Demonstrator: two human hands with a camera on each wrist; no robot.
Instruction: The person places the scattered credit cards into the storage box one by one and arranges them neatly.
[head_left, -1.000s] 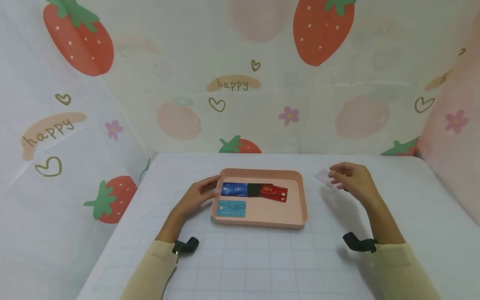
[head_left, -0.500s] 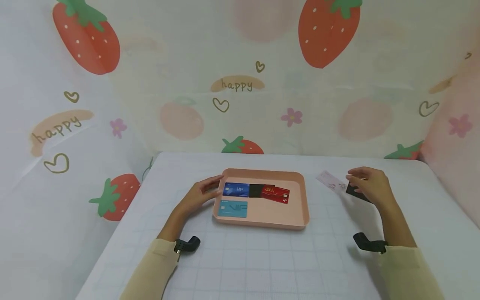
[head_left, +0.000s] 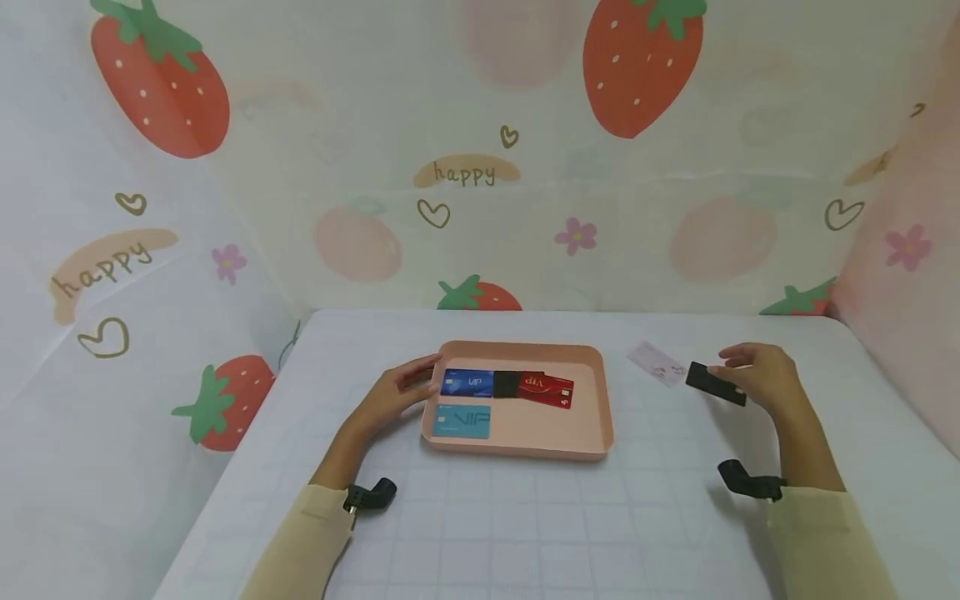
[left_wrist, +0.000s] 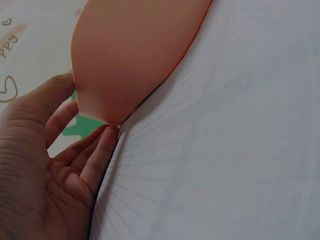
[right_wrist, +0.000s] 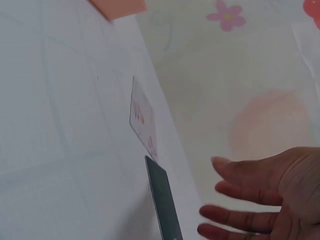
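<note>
My left hand [head_left: 393, 396] holds the left side of the pink tray [head_left: 551, 435], thumb at the rim and fingertips low at its wall in the left wrist view. In the tray lie a blue VIP card [head_left: 468, 382], a light-blue VIP card [head_left: 462, 421], and a red VIP card [head_left: 551, 391] overlapping a dark card [head_left: 506, 384]. To the tray's right, a pale pink printed card [head_left: 656, 364] lies beside a black card [head_left: 712, 383]. My right hand [head_left: 765, 375] is over the black card's right end; its spread fingers [right_wrist: 240, 217] hold nothing in the right wrist view.
A white table [head_left: 525, 533] with a faint grid carries everything. Behind it hangs a cloth [head_left: 630, 200] printed with strawberries, and more of that cloth covers the left and right sides. Each wrist wears a black camera mount [head_left: 371, 495].
My right hand has moved right, leaving the pale pink card on the table and then letting go of the black card beside it. The left hand has stayed at the tray.
</note>
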